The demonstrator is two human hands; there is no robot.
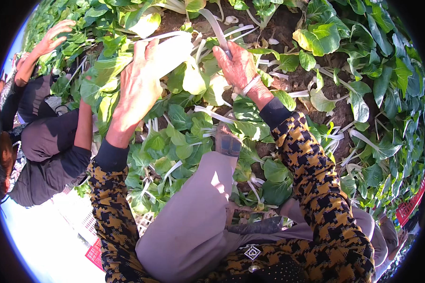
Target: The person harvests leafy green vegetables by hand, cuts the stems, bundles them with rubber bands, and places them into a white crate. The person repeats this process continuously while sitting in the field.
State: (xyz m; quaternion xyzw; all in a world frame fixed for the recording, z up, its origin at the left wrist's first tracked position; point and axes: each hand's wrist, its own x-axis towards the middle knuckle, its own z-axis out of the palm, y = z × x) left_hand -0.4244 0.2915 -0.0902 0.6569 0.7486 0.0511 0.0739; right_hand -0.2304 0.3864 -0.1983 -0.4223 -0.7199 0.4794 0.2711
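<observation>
My left hand point(140, 83) is closed around a head of bok choy point(175, 53), its thick white stalks overexposed by the sun. Green leaves of that head hang out to the left of my wrist, and the fingers' far side is hidden. To the right, my right hand point(239, 65) grips a knife with a curved metal blade point(215, 26). The blade points up and away from me, apart from the held head, and the handle is mostly covered by my fingers. Trimmed leaves and white stalks point(212, 114) lie on the ground below my hands.
At the left, a co-worker crouches close by, one hand point(53, 39) raised over the plants. Bok choy plants point(386, 81) crowd the right side. My shoe point(228, 141) rests among leaves. Red plastic crates point(95, 254) show at lower left and far right point(412, 201).
</observation>
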